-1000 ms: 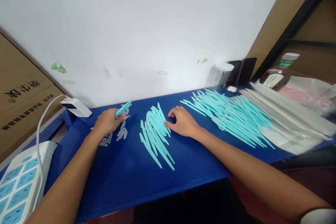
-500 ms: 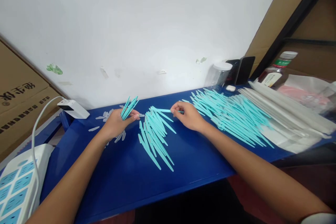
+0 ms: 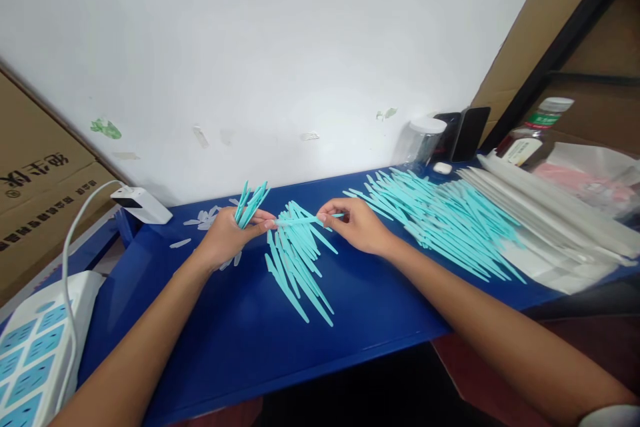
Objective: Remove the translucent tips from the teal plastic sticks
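Note:
My left hand is closed around a small bunch of slim turquoise eyebrow razors, their ends sticking up above the fist. Its thumb and fingertip also pinch something small and clear, probably a blade cover. Between thumb and fingers, my right hand grips a single turquoise razor, held level with its left end meeting the left fingertips. Under it lies a loose pile of razors on the blue table. Small translucent covers are scattered behind and partly hidden by my left hand.
A larger heap of razors spreads to the right, against a stack of pale plastic sleeves. Behind stand a lidded jar, dark upright panels and a bottle. At left are a white device and power strip.
My right hand has shifted slightly left with its razor, and the left hand slightly right. The razor's end now meets the left fingertips.

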The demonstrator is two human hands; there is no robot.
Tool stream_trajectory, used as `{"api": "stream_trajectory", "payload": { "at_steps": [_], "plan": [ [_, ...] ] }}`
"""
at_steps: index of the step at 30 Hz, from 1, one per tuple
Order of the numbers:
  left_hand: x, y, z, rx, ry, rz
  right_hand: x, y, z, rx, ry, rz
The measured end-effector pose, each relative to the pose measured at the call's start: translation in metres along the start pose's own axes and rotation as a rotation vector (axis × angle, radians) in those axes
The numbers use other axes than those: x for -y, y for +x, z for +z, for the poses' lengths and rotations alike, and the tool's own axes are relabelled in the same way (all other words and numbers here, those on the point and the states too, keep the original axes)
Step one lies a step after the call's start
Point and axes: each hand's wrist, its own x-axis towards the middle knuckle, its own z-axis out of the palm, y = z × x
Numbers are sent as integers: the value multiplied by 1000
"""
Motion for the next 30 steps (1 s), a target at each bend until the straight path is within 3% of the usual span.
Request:
{"api": "stream_trajectory", "payload": {
  "at_steps": [5,8,10,13,17,19,24,27,30],
  "plan": [
    [-3,-4,8,-15,-58,2,3,0,3,12,42,-14],
    [-1,-1,-2,-93,108,59,0,3,-7,-73,-48,1],
    [3,3,-16,-240,355,56,-5,6,-20,-197,-257,48],
    [11,9,-38,-421,723,-63,-17,7,-43,-344,-694,157],
    [19,13,-52,-387,875,-168,-31,5,-60,-308,-1051,292],
    [24,15,-53,-317,908,-170,-33,5,-54,-270,-1026,252],
    [39,17,-57,-145,970,-105,-26,5,-12,-104,-675,56],
    [44,17,-63,-129,1002,-103,-23,4,7,-22,-623,50],
    [47,18,-68,-123,1011,-122,-24,5,10,7,-626,95]
  ]
}}
